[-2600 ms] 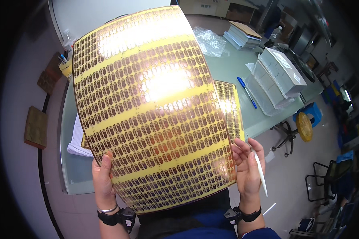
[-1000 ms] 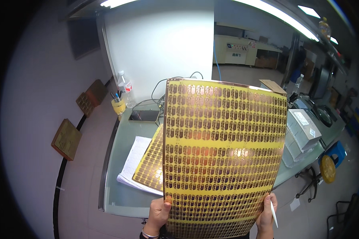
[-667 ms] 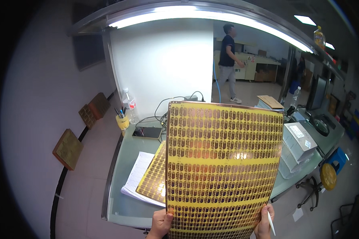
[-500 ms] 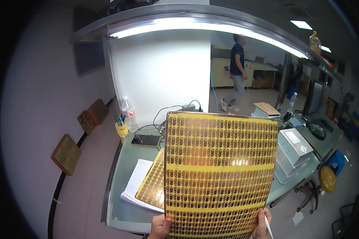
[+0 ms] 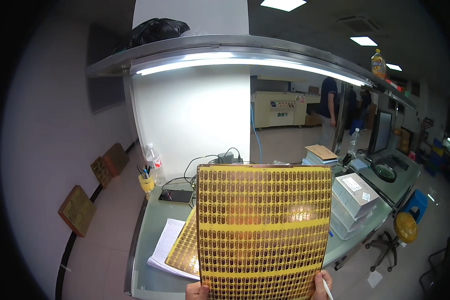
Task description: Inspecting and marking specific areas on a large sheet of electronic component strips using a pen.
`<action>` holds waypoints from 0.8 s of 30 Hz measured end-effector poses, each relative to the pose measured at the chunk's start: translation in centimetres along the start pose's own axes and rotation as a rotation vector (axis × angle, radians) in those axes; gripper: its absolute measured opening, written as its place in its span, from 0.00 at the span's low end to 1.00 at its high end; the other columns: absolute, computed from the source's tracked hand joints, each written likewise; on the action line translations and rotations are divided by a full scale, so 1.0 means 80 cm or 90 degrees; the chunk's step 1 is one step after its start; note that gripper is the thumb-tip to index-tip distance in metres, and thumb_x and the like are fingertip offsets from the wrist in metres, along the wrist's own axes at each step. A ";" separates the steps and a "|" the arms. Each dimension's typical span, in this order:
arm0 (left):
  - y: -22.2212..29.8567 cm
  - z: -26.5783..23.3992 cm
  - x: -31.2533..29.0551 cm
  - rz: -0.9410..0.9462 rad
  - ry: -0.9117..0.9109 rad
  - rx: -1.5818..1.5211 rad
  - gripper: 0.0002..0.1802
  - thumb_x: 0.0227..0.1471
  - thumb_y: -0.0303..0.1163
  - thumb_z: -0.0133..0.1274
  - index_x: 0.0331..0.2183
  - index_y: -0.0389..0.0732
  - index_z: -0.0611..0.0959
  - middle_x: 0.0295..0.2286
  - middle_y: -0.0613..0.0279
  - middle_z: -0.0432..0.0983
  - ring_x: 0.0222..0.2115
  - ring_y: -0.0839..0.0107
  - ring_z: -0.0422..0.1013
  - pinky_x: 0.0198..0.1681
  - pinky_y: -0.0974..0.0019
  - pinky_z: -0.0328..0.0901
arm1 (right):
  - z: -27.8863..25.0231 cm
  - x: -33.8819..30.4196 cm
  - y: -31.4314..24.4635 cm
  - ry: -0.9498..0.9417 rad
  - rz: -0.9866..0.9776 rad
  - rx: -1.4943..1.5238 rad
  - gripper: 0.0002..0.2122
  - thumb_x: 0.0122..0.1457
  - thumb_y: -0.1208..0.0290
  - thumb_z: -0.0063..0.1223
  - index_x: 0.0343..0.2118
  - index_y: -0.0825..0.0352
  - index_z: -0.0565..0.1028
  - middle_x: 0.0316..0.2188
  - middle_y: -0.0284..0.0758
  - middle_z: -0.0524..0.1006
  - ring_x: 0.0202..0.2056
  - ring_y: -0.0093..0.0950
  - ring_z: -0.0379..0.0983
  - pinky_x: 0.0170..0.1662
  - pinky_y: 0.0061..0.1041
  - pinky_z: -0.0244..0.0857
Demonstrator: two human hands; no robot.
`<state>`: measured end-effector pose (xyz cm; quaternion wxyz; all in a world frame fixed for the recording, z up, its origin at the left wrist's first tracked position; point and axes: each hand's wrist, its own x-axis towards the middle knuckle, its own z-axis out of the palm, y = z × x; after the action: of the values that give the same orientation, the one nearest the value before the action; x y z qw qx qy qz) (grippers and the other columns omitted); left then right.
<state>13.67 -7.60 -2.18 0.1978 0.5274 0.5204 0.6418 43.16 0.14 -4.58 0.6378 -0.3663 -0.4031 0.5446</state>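
A large yellow circuit board panel [image 5: 264, 227], covered with rows of small dark units, stands nearly upright before me. My left hand [image 5: 197, 291] grips its lower left edge, thumb on the near face. At the lower right edge my right hand [image 5: 321, 286] pinches the panel, with a thin white pen-like stick [image 5: 328, 289] also held there. The panel's bottom runs out of the picture. Behind it, partly hidden, a second yellow panel [image 5: 185, 252] lies on printed sheets [image 5: 166, 244] on the glass-topped table [image 5: 150, 280].
On the table are a phone [image 5: 176, 196], pen cup [image 5: 146, 184], water bottle [image 5: 155, 167], cables and stacked wrapped packs [image 5: 355, 197]. A lit tube [image 5: 210, 62] hangs under the shelf. A round magnifier [image 5: 384, 172] and yellow stool [image 5: 405, 226] are right; a person [image 5: 329, 102] is beyond.
The view has tilted upward, and the panel with both hands appears lower and slightly further left. The person in the background has walked to the right. Both hands keep their grip.
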 end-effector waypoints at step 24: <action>0.023 -0.002 -0.013 -0.262 -0.177 -0.295 0.15 0.56 0.33 0.46 0.41 0.34 0.76 0.27 0.68 0.74 0.26 0.79 0.69 0.31 0.73 0.66 | -0.019 0.014 -0.058 -0.101 -0.033 -0.041 0.20 0.60 0.73 0.38 0.55 0.70 0.57 0.52 0.43 0.63 0.50 0.35 0.63 0.53 0.34 0.57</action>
<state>14.46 -9.16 -1.05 0.5068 0.4346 0.4246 0.6115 46.47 0.55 -0.90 0.6054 -0.3320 -0.4790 0.5420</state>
